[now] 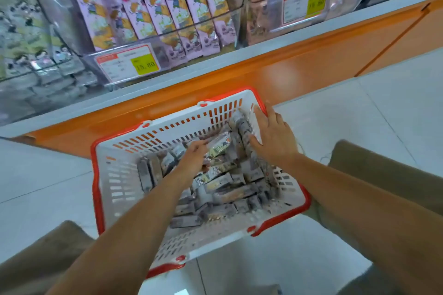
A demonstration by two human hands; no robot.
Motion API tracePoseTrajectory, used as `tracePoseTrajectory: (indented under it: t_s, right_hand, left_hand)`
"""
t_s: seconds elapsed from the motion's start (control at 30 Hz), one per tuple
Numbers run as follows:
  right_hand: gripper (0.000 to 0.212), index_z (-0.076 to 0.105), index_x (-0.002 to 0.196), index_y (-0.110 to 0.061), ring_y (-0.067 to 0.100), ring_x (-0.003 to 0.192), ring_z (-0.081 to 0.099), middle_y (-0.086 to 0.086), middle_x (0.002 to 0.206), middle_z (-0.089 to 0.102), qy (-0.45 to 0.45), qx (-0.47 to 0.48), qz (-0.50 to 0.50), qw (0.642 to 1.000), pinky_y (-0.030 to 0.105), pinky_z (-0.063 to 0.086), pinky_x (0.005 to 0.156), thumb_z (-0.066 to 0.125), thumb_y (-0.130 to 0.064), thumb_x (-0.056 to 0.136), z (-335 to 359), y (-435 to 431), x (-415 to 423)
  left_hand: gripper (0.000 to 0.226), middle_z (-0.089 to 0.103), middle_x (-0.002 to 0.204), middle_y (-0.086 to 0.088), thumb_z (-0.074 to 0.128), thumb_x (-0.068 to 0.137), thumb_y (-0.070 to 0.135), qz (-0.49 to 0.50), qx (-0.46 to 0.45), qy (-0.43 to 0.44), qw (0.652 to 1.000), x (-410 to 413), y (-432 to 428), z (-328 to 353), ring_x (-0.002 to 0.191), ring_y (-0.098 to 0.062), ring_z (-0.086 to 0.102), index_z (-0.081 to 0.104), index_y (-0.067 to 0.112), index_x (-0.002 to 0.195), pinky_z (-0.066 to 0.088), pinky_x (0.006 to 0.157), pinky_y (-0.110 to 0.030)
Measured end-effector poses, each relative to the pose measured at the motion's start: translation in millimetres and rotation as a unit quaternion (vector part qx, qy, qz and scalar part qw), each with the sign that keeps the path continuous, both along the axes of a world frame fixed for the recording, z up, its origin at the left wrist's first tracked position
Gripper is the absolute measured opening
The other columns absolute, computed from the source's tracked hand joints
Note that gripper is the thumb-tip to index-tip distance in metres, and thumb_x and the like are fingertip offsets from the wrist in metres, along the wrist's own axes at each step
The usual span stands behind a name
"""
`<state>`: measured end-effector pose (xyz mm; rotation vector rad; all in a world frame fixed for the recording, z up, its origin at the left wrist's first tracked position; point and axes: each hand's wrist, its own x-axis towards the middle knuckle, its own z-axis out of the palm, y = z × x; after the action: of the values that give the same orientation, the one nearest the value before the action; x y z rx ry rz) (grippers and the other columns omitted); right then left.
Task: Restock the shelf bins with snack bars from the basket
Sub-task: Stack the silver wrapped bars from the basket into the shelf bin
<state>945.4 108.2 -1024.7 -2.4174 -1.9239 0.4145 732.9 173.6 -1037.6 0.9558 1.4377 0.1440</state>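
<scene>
Now inside white red-rimmed plastic basket [115, 189]: small shiny wrapped snack bars [223, 184], piled. Pinching one bar [219, 145] with left hand [194, 157]; resting spread right hand [272, 136] on corner. Likely light, crinkly, slippery; grab round middle.

Both bare forearms [143, 211] reaching down, left hand [194, 156] curled in a grip, right hand [273, 137] flat, fingers spread

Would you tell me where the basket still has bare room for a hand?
Bare floor shows at the near end of the basket, between the snack bars and the near rim, reaching the left wall. The middle and far right corner are crowded: the left hand grips a bar, the right hand rests on others.
</scene>
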Motion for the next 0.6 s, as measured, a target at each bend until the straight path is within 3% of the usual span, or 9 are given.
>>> tracePoseTrajectory:
  t_s: [0.07, 0.13, 0.3, 0.4, 0.53, 0.6]
  right_hand:
    - [0.078, 0.003, 0.155, -0.013, 0.035, 0.141, 0.024, 0.017, 0.16, 0.003, -0.003, -0.022, 0.003, 1.0, 0.043, 0.03, 0.112, 0.043, -0.045, 0.097, 10, 3, -1]
    - [0.074, 0.007, 0.155, -0.011, 0.036, 0.139, 0.025, 0.02, 0.158, 0.009, 0.002, -0.019, 0.008, 1.0, 0.043, 0.027, 0.112, 0.044, -0.04, 0.097, 25, 5, -8]
    - [0.055, 0.031, 0.15, -0.012, 0.035, 0.139, 0.03, 0.016, 0.159, 0.017, 0.051, 0.073, 0.079, 0.993, 0.045, 0.034, 0.109, 0.047, -0.026, 0.099, 89, 14, -42]
    - [0.046, 0.046, 0.142, -0.013, 0.031, 0.13, 0.045, 0.011, 0.153, 0.035, 0.062, 0.16, 0.153, 0.973, 0.043, 0.039, 0.102, 0.051, -0.018, 0.097, 128, 18, -62]
    - [0.045, 0.046, 0.142, -0.013, 0.028, 0.133, 0.041, 0.009, 0.15, 0.038, 0.061, 0.224, 0.203, 0.951, 0.044, 0.037, 0.107, 0.048, -0.016, 0.097, 173, 26, -92]
    - [0.046, 0.043, 0.143, -0.013, 0.026, 0.136, 0.038, 0.008, 0.152, 0.035, 0.052, 0.236, 0.213, 0.947, 0.043, 0.034, 0.11, 0.047, -0.016, 0.098, 190, 33, -106]
  left_hand:
    - [0.026, 0.05, 0.11, -0.005, 0.04, 0.104, 0.02, 0.124, -0.03, -0.065, 0.99, -10, -2, 25, 0.067, -0.019, 0.056, 0.05, 0.009, 0.125, 0.05, 0.06, -0.033]
    - [0.021, 0.053, 0.094, -0.011, 0.04, 0.104, 0.021, 0.191, -0.025, -0.112, 0.975, -24, -5, 49, 0.063, -0.018, 0.049, 0.053, 0.007, 0.115, 0.043, 0.059, -0.032]
    - [0.025, 0.053, 0.079, -0.008, 0.053, 0.099, 0.026, 0.178, 0.061, -0.183, 0.965, -55, -20, 106, 0.056, -0.014, 0.045, 0.058, 0.008, 0.116, 0.042, 0.057, -0.027]
    - [0.02, 0.063, 0.085, -0.01, 0.053, 0.099, 0.021, 0.19, 0.148, -0.182, 0.953, -70, -32, 143, 0.057, -0.012, 0.052, 0.062, 0.004, 0.105, 0.041, 0.056, -0.025]
    - [0.013, 0.057, 0.085, -0.002, 0.056, 0.096, 0.024, 0.217, 0.265, -0.109, 0.933, -90, -44, 198, 0.073, -0.014, 0.051, 0.061, 0.014, 0.089, 0.04, 0.061, -0.023]
    - [0.017, 0.052, 0.079, -0.001, 0.056, 0.097, 0.021, 0.224, 0.321, -0.107, 0.914, -100, -43, 221, 0.069, -0.012, 0.046, 0.057, 0.021, 0.08, 0.037, 0.061, -0.021]
